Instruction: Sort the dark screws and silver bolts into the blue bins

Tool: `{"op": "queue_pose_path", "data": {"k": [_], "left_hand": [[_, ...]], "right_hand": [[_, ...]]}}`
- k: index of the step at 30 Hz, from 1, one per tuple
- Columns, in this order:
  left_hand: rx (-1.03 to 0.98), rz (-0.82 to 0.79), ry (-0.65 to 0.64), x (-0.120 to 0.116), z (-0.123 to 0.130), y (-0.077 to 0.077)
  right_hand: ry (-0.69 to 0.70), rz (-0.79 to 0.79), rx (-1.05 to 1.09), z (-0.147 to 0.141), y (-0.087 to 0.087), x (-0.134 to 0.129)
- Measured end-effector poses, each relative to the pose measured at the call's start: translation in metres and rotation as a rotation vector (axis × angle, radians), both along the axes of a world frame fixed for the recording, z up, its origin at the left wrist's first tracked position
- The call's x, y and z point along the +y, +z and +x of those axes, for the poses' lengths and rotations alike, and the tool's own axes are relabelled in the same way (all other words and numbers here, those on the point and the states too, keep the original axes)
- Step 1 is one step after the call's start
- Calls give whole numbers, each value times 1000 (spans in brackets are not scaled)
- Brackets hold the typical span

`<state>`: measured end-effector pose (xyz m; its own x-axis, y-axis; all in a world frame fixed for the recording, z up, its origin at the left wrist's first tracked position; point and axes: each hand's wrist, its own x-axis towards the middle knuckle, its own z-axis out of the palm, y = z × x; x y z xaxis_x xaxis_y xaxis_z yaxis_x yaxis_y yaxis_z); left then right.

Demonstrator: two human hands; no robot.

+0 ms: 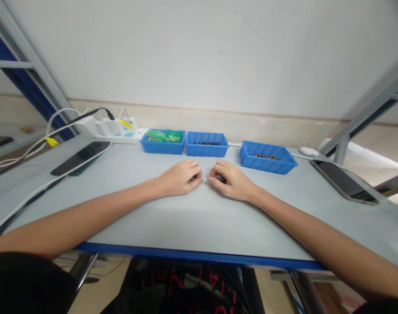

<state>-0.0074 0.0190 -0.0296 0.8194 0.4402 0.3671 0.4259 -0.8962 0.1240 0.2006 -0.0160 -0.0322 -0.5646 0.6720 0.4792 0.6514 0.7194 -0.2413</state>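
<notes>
My left hand (177, 178) rests on the grey table, its fingers curled round small dark metal pieces (192, 178). They are too small and too covered to name. A short gap to the right, my right hand (233, 181) also lies on the table with fingers curled in. A dark patch shows inside it, and I cannot make out whether that is a part or shadow. Beyond the hands stand a blue bin with small dark pieces (207, 150) and, farther right, a blue bin with dark and brassy small pieces (267, 165).
A third blue bin (162, 148) holds green plastic bags (164, 136). Left of it is a white power strip (128, 136) with plugs and cables. One phone (81, 158) lies at the left, another (344, 181) at the right. A white rounded case (308, 151) sits near the wall.
</notes>
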Motion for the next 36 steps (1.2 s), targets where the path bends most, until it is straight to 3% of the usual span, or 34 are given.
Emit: {"op": "queue_pose_path", "data": {"k": [4,8,12,17,21,28,36], "left_hand": [[-3,26,50,7,-13,13],[16,-36,186,12,-38,43],[113,-16,240,3,-54,62],[213,-59,152,-12,-48,55],[196,-71,87,-17,-38,44],[118,29,139,-12,-36,32],[96,-53,145,-10,-31,23]], "right_hand": [[-169,-8,47,9,7,1],[-391,-197,-85,17,14,-1],[-299,-282,-174,15,19,-7],[-129,-211,-193,5,21,-15],[-134,-149,-212,6,17,-14],[-145,-79,-253,12,8,-5],[-112,-53,-306,8,6,-8]]}}
